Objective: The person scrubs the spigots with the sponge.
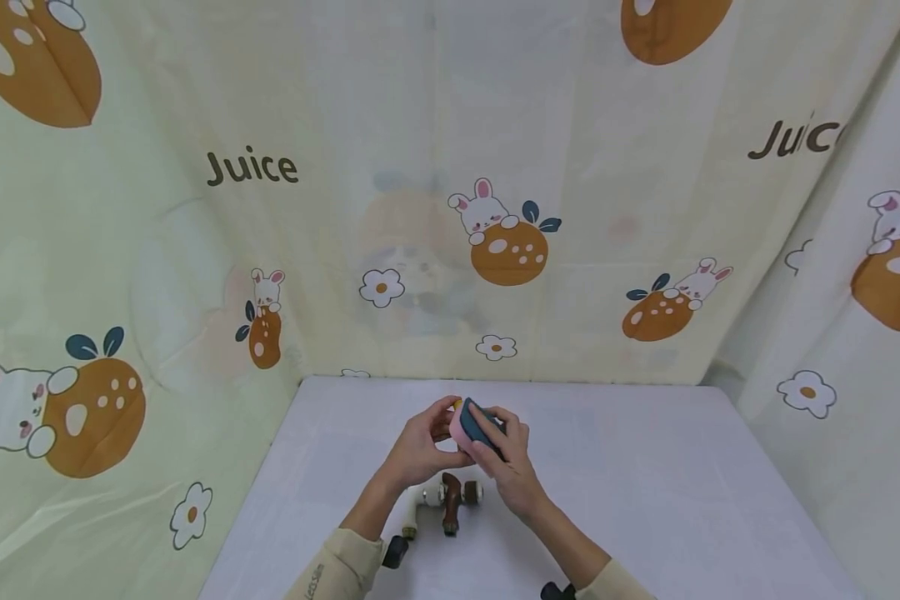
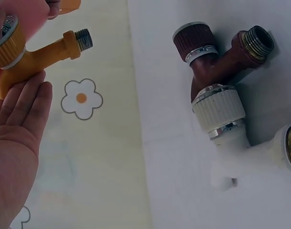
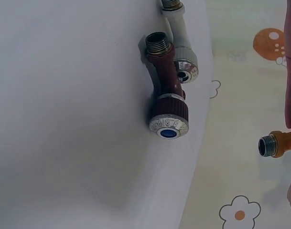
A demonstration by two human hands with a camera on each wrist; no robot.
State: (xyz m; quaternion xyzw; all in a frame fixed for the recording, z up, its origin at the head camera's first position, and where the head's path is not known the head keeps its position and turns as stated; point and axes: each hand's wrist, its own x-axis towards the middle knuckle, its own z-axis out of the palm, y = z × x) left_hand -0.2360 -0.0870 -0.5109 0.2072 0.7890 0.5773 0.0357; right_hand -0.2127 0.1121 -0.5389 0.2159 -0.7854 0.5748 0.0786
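My left hand [image 1: 423,442] holds a yellow-orange tap [image 2: 47,55] with a ribbed knob and a threaded metal end; its fingers lie along the tap's body in the left wrist view. My right hand [image 1: 513,471] grips a sponge [image 1: 482,431], pink on one side and dark blue on the other. The pink side faces the yellow tap and overlaps it. Most of the tap is hidden by the sponge and fingers in the head view. Only its threaded end shows at the right edge of the right wrist view.
A brown tap [image 1: 451,503] and a white tap [image 1: 418,502] lie close together on the white table [image 1: 645,467], just below my hands. Behind the table hangs a curtain [image 1: 570,317] printed with rabbits, oranges and flowers; more of it hangs at both sides.
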